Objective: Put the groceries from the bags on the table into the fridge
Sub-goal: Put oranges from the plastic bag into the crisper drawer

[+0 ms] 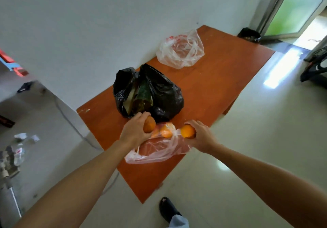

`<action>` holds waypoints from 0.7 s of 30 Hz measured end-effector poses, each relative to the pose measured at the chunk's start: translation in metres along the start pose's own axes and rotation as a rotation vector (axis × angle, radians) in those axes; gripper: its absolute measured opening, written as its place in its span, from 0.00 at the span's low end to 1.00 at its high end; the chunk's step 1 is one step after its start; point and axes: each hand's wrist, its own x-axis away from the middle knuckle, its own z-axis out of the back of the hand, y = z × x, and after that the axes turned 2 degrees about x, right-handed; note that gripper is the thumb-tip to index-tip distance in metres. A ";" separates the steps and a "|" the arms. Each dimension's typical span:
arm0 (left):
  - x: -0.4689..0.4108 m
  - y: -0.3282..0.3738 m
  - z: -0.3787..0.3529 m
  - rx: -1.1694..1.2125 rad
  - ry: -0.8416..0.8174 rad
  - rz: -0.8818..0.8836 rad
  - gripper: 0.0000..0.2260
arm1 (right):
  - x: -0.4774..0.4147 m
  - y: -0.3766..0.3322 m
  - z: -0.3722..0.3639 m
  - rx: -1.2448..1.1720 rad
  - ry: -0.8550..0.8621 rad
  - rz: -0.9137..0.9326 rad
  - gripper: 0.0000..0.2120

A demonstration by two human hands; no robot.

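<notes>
On the orange-brown table [221, 79] lies a clear plastic bag [155, 150] near the front edge, with at least one orange [166, 132] still inside it. My left hand [135, 130] grips an orange [150, 124] just above the bag's mouth. My right hand [201, 135] holds another orange [188, 131] at the bag's right side. Behind them stands an open black plastic bag [159, 93] with green and brown packages showing inside. Farther back lies a crumpled clear bag [180, 51] that looks empty.
The table stands against a white wall [88, 24]. A glass door [292, 10] is at the back right, a dark bin [249, 35] beside it. Clutter and a pipe sit on the floor at left. My dark slipper [168, 208] is by the table's near corner.
</notes>
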 end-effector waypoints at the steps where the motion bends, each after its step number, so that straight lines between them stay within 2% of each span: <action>1: -0.003 0.012 0.002 -0.007 0.003 -0.027 0.29 | 0.006 0.001 0.015 0.004 0.036 0.005 0.30; 6: -0.012 0.101 -0.002 -0.036 0.041 -0.212 0.28 | 0.061 0.029 0.101 0.132 0.197 0.021 0.31; 11: -0.022 0.212 -0.026 -0.043 0.019 -0.453 0.25 | 0.136 0.085 0.185 0.319 0.314 -0.055 0.31; 21: -0.085 0.443 -0.107 -0.086 -0.093 -0.849 0.30 | 0.250 0.223 0.317 0.421 0.567 -0.338 0.30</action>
